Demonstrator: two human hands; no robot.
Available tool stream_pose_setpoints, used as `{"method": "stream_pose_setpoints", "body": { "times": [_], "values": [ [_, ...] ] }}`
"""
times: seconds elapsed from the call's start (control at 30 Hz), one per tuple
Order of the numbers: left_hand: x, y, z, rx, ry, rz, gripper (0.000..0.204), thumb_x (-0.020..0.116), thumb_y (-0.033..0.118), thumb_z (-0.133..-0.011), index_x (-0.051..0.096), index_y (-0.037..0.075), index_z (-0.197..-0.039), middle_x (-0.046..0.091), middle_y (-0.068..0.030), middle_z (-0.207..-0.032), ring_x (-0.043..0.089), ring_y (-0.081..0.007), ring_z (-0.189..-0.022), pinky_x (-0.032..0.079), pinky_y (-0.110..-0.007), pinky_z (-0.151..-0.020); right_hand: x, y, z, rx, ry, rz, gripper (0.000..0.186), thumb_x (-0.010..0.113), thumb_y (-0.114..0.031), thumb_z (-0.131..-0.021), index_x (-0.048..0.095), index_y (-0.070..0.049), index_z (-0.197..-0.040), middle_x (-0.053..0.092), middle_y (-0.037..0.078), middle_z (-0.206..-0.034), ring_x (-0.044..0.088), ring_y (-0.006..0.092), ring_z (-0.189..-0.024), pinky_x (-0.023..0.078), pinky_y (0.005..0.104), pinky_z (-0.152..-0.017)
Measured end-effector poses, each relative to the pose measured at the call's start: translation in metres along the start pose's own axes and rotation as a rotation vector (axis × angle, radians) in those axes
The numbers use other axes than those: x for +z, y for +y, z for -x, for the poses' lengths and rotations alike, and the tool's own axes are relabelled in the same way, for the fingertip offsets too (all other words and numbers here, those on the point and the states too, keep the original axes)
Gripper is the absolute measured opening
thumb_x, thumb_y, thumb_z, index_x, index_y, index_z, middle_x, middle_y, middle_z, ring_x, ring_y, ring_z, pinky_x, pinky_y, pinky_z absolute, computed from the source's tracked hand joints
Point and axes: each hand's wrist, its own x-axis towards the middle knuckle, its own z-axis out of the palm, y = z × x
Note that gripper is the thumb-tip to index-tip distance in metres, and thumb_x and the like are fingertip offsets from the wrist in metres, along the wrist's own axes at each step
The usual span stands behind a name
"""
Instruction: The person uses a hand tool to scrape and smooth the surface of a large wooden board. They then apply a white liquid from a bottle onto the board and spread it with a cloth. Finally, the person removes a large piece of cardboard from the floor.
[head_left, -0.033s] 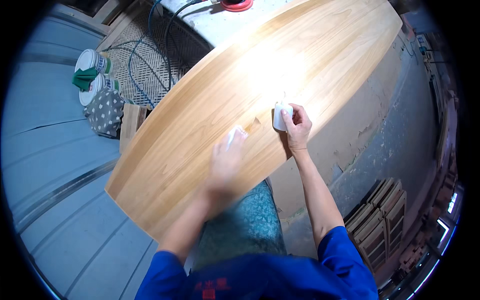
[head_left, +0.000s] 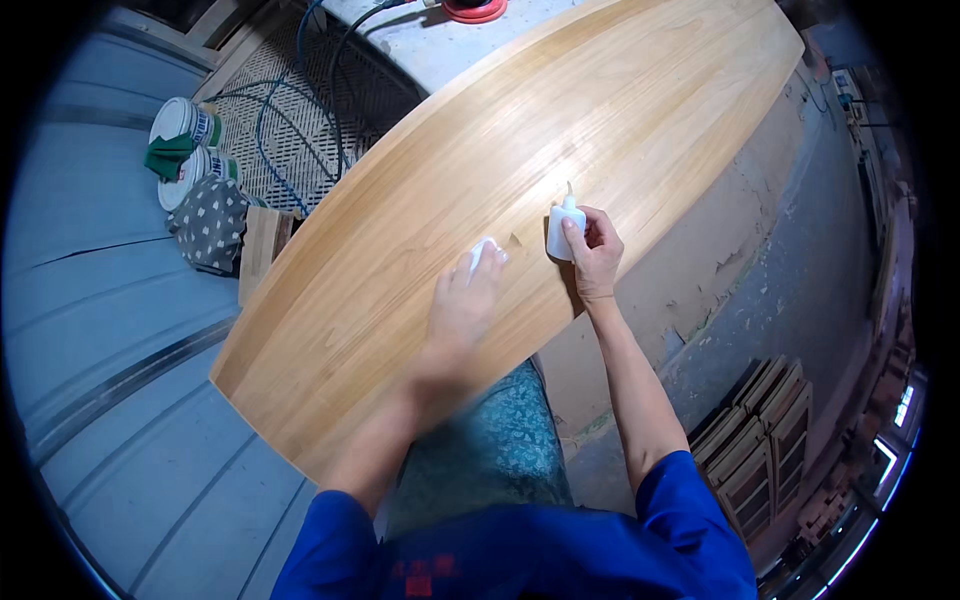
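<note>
A long pale wooden panel (head_left: 330, 350) with tapered ends lies slantwise in front of me. My right hand (head_left: 597, 255) is closed around a small white squeeze bottle (head_left: 563, 233), its thin nozzle pointing away from me, above the panel's near side. Left of it my left hand (head_left: 465, 300), smeared by motion, is on the wood with a small white pad (head_left: 484, 252) under its fingers; whether that is cloth or paper I cannot tell. A small dark mark (head_left: 515, 240) shows on the wood between the two hands.
A red sander (head_left: 474, 9) rests on a pale table (head_left: 420, 50) beyond the panel. Hoses (head_left: 268, 110) run over the grating at far left, near white tubs (head_left: 180, 120) and a patterned cloth (head_left: 210, 222). Wooden frames (head_left: 765, 425) are stacked at lower right.
My left hand with the white pad has shifted slightly to the right and away from me. The right hand and bottle stay put. The bright glare on the panel has faded.
</note>
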Motion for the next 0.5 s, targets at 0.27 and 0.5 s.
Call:
{"method": "stream_pose_setpoints", "body": {
  "times": [0.27, 0.5],
  "values": [
    [-0.012, -0.012, 0.011, -0.019, 0.007, 0.142, 0.051, 0.053, 0.004, -0.087, 0.056, 0.001, -0.138, 0.055, -0.014, -0.144, 0.054, -0.0316, -0.123, 0.045, -0.04, -0.096, -0.001, 0.002, -0.002, -0.012, 0.048, 0.041, 0.021, 0.077, -0.016, -0.09, 0.069, -0.001, -0.104, 0.058, -0.006, -0.077, 0.048, 0.0026, -0.065, 0.042, 0.018, -0.059],
    [-0.012, -0.019, 0.022, 0.016, -0.026, 0.044, 0.052, 0.053, 0.003, -0.086, 0.056, 0.004, -0.138, 0.055, -0.0112, -0.144, 0.054, -0.0312, -0.119, 0.044, -0.04, -0.093, -0.004, -0.001, -0.002, -0.006, 0.057, 0.047, 0.022, 0.077, -0.015, -0.089, 0.069, -0.001, -0.104, 0.06, -0.005, -0.079, 0.049, 0.0027, -0.068, 0.043, 0.0184, -0.061]
  ]
}}
